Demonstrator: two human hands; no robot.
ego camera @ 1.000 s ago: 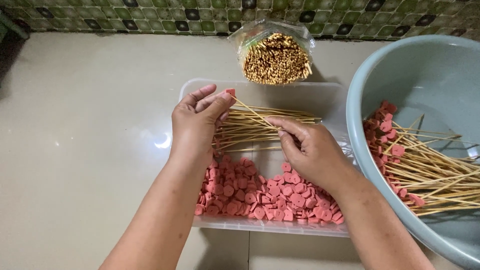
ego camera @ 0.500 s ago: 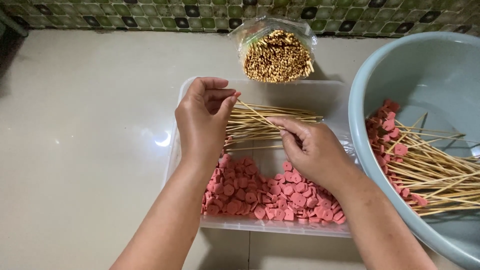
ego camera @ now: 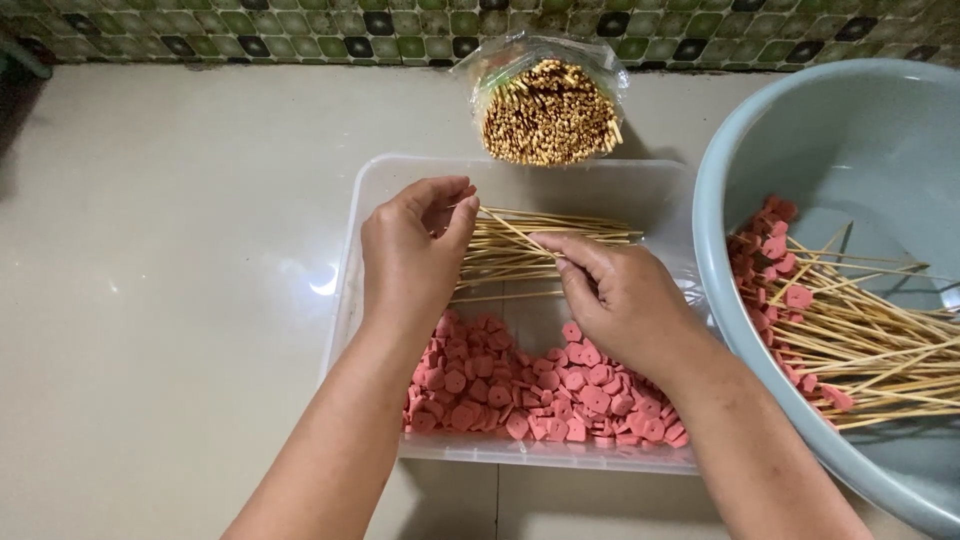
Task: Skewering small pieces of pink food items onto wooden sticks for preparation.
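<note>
My left hand [ego camera: 410,255] hovers over the left part of a clear plastic tray [ego camera: 385,180], fingers pinched together at the tip of a thin bamboo skewer [ego camera: 515,230]. My right hand [ego camera: 620,295] grips the same skewer's other end over the tray's middle. What the left fingertips pinch is hidden by the fingers. Loose bamboo skewers [ego camera: 540,255] lie in the tray's far half. Several pink heart-shaped sausage slices [ego camera: 500,390] fill its near half.
A pale blue basin [ego camera: 760,130] at the right holds finished skewers with pink slices [ego camera: 850,320]. A plastic bag of bundled skewers [ego camera: 548,105] stands behind the tray. A green tiled wall [ego camera: 250,25] borders the beige countertop [ego camera: 160,300].
My left hand has lifted from the pink slices up to the skewer's tip. My right hand has kept its hold on the skewer, nearly still.
</note>
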